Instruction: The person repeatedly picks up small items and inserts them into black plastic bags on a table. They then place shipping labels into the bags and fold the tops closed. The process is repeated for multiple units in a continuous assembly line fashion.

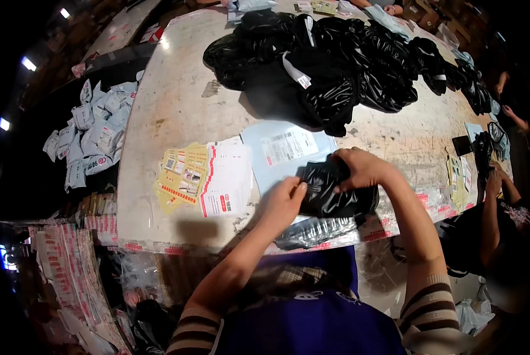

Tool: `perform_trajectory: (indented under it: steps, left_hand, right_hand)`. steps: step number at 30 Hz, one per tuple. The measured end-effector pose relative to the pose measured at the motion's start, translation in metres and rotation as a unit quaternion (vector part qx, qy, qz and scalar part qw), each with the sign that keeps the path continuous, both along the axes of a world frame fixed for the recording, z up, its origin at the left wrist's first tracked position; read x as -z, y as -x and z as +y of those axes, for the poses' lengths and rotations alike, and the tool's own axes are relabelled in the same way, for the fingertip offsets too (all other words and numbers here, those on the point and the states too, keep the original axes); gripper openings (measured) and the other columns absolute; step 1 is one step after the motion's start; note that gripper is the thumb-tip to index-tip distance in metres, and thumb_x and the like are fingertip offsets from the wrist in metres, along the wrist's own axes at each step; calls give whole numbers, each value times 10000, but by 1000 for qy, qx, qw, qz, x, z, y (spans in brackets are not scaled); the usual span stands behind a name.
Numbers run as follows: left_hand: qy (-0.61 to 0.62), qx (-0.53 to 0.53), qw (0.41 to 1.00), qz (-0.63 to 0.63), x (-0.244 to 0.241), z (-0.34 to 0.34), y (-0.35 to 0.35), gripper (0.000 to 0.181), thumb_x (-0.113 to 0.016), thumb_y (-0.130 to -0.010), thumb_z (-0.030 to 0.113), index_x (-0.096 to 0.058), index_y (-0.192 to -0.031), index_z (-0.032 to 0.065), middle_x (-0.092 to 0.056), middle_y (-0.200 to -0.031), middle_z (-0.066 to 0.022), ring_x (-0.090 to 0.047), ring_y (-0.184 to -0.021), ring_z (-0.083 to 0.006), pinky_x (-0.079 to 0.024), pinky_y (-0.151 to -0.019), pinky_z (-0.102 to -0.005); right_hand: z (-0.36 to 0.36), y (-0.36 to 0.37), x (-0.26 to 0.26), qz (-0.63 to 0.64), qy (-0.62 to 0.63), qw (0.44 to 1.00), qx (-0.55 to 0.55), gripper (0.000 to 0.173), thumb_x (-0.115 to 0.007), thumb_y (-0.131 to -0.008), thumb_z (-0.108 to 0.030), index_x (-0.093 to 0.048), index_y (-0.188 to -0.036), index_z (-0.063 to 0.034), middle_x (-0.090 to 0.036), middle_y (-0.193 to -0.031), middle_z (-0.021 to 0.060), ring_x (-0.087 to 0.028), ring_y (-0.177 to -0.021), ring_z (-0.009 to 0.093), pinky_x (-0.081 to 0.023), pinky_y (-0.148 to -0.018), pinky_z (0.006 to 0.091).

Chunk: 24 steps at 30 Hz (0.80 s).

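A folded bundle of shiny black fabric (324,199), apparently a garment, lies at the table's near edge before me. My left hand (287,199) pinches its left side between thumb and fingers. From the upper right, my right hand (360,168) grips it with curled fingers and thumb. Partly under the bundle is a pale blue mailing bag (265,164) bearing a printed label (290,145). Crinkled clear plastic (318,235) lies between the bundle and my body. To the left, white printed sheets (229,177) are fanned out beside yellow printed cards (183,175).
A pile of black garments (300,84) with white tags spreads across the table's far side. Packed mailing bags (98,128) are heaped left of the table (154,106). At right, another person's hands (494,179) hold black fabric. Stacked flat cardboard (65,270) stands lower left.
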<state>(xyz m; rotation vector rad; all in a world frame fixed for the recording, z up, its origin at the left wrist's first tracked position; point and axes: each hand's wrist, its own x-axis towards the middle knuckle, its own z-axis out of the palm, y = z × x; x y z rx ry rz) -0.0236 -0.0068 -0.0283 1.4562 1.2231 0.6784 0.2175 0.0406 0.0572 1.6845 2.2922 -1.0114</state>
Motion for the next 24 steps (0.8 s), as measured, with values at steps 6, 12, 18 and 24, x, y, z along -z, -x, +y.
perform_trajectory:
  steps: [6, 12, 18, 24]
  left_hand:
    - [-271, 132, 926, 227, -28, -34, 12, 438, -706, -728, 185, -561, -1094, -7, -561, -987, -169, -568, -985, -341, -488, -864, -433]
    - [-327, 229, 851, 342, -10, -18, -3, 256, -624, -727, 72, -558, -965, 4, -551, -939, -172, -568, -949, -347, -509, -779, -446]
    - [-363, 236, 849, 303, -22, -28, -3, 215, -614, -734, 18, -563, -942, 10, -568, -892, -153, -577, -892, -346, -512, -770, -438]
    - [-294, 206, 900, 248, -9, -17, -1, 120, -561, -801, 13, -600, -913, -7, -589, -903, -191, -579, -912, -382, -496, -806, -438]
  right_hand:
    - [-35, -31, 13, 184, 66, 964, 182, 356, -784, -675, -80, -631, -952, 82, -687, -770, 80, -613, -701, 110, -509, -638, 278]
    - [-150, -32, -2, -207, -391, 862, 247, 474, -796, -664, -112, -550, -1052, 5, -520, -1266, 230, -527, -1098, 394, -486, -888, 447]
    - [-190, -37, 35, 92, -213, 896, 378, 795, -773, -668, -92, -383, -1349, 34, -655, -1069, 248, -651, -990, 397, -510, -880, 429]
    - [-197, 16, 10, 122, -446, 826, 322, 727, -713, -648, -20, -454, -1326, 15, -656, -1083, 208, -679, -862, 321, -538, -766, 360]
